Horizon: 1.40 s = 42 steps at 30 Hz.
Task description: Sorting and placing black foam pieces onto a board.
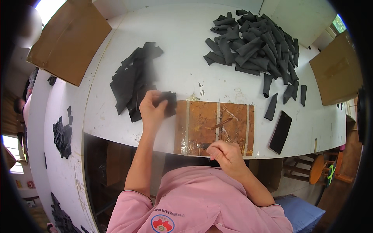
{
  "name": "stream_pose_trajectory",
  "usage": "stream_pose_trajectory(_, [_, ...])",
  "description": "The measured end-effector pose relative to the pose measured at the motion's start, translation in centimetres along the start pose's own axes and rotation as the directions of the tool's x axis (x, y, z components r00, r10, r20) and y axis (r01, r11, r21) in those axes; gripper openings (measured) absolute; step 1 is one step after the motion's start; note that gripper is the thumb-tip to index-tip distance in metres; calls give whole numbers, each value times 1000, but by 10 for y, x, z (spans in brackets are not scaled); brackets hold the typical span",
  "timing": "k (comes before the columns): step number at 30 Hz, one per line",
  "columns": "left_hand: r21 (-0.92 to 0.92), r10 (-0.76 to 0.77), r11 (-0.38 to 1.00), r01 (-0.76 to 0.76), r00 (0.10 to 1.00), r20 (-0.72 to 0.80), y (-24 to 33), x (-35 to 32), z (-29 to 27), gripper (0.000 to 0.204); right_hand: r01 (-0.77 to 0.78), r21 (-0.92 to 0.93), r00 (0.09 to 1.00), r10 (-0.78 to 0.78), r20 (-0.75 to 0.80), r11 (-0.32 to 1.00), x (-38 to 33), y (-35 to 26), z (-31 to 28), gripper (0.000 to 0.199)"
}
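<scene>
My left hand (pixel 152 110) pinches a flat black piece (pixel 169 104), which looks like thin foam or cloth, at the left edge of a brown board (pixel 198 128). Behind that hand lies a loose pile of flat black pieces (pixel 130 81), partly hazed in the picture. My right hand (pixel 230 156) is closed around a small dark tool (pixel 203 146) near the board's front edge; most of the tool is hidden by the fingers, so its kind is unclear. Pale strips cross the board, and a thin brown stick (pixel 220 124) lies on it amid shiny smears.
Many rolled black tubes (pixel 256 46) are heaped at the far right of the white table (pixel 178 50). A black phone (pixel 280 132) lies right of the board. Cardboard boxes (pixel 70 39) stand at both sides. Smaller black pieces (pixel 63 138) rest on the left table. A wooden stool (pixel 315 169) stands at the right.
</scene>
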<state>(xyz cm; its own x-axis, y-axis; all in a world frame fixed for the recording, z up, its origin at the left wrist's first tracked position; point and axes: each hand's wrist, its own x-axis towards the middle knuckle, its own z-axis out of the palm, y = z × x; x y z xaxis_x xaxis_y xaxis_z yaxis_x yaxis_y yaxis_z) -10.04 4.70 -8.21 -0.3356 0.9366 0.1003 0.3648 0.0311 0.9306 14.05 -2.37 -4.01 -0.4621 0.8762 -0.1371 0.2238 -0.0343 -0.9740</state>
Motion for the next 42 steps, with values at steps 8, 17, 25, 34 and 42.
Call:
stream_pose_trajectory(8, [-335,104,939,76,866,489,80,-82,4,70,119,99,974,-96,-204,988,15,-25,18,19])
stream_pose_trajectory(17, [-565,-97,781,267,945,312,74,-111,5,33,478,-697,593,-782,-194,535,8,-6,12,18])
stream_pose_trajectory(25, [-470,-234,755,458,857,459,80,-104,8,16,522,-827,481,-872,86,207,2,0,8,30])
stream_pose_trajectory(34, [-420,-286,765,488,842,458,72,-104,7,13,537,-839,494,-838,232,85,3,1,6,29])
stream_pose_trajectory(42, [-405,-330,728,552,801,499,60,-105,4,6,521,-844,535,-819,206,128,1,6,5,29])
